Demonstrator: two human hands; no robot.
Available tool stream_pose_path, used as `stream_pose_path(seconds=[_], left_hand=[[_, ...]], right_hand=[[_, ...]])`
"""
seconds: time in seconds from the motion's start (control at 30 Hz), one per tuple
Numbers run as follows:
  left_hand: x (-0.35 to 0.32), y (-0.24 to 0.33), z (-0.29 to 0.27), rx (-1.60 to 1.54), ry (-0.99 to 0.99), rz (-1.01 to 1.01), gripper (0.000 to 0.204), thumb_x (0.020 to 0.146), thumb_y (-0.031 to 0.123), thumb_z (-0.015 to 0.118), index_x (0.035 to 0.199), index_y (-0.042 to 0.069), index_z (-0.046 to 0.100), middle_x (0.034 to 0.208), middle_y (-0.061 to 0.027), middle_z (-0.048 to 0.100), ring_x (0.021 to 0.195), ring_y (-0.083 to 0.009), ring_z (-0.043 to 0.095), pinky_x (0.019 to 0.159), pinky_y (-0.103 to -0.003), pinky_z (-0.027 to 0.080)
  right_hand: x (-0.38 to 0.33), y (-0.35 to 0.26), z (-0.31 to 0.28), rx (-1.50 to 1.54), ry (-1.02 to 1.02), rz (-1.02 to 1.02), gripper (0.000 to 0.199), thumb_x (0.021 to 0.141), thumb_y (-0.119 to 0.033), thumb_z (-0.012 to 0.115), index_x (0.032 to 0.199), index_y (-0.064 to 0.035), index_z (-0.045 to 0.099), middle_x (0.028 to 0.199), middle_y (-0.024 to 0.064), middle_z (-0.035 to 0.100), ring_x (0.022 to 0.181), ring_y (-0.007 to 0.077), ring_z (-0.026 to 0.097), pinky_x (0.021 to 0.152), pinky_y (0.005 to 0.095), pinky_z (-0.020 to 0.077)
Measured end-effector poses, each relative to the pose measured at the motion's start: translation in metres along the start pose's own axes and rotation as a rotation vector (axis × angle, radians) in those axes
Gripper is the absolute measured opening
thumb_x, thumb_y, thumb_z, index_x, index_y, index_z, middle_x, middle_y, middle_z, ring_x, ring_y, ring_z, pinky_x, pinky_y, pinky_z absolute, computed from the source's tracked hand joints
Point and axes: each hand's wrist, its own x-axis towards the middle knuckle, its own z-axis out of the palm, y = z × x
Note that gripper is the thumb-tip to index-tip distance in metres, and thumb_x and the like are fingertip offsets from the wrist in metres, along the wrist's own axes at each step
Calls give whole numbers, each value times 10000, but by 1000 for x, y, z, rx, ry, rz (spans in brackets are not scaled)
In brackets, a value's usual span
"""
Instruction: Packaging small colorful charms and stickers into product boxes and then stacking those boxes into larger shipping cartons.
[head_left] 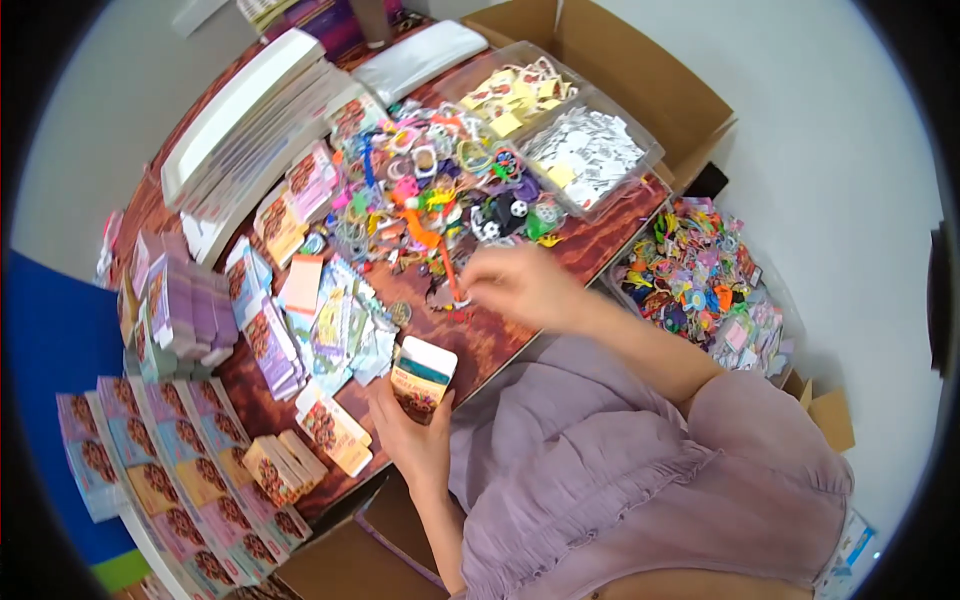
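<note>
My left hand (420, 447) is wrapped round a small yellow printed carton (415, 390) at the table's front edge. The carton's white top flap stands up, and something dark green shows inside its mouth. Farther off, my right hand (515, 287) hovers over the near side of a heap of small colourful trinkets (425, 185). Its fingers are curled together, a little blurred, by the lower end of an orange strip (448, 268); what they hold, if anything, is hidden.
Flat printed cards (345, 320) and a folded carton (335, 432) lie left of my left hand. Rows of filled cartons (180, 470) stand at the left. Clear trays hold paper slips (585, 145) and yellow-tagged pieces (515, 90). A trinket bin (690, 265) sits off the table's right edge.
</note>
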Motion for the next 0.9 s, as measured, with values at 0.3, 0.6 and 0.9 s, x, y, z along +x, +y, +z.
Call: stream_pose_path(seconds=[0.3,0.6,0.9], left_hand=[[12,14,10,-3,-91,22,770,664,163,870,1304,-9,480,1131,-200,532,1073,-401,519,901,-467,437],[12,21,13,9,-87,0,747,676,96,850,1315,-32,486,1181,-196,552,1100,-352,546,947,-412,435],[11,2,11,-64,-54,-13,764,678,127,869,1310,-37,473,1165,-204,546,1081,-372,542,923,-431,445]], right_hand=[[11,102,-132,-664,462,300,207,789,-233,724,817,-38,661,859,96,644,800,239,634,717,359,492],[24,104,-126,-719,407,403,280,718,-300,779,743,-59,639,817,91,619,801,264,625,698,374,479],[5,99,-179,54,428,397,40,829,-72,663,848,-37,666,705,-33,595,667,42,529,581,223,418]])
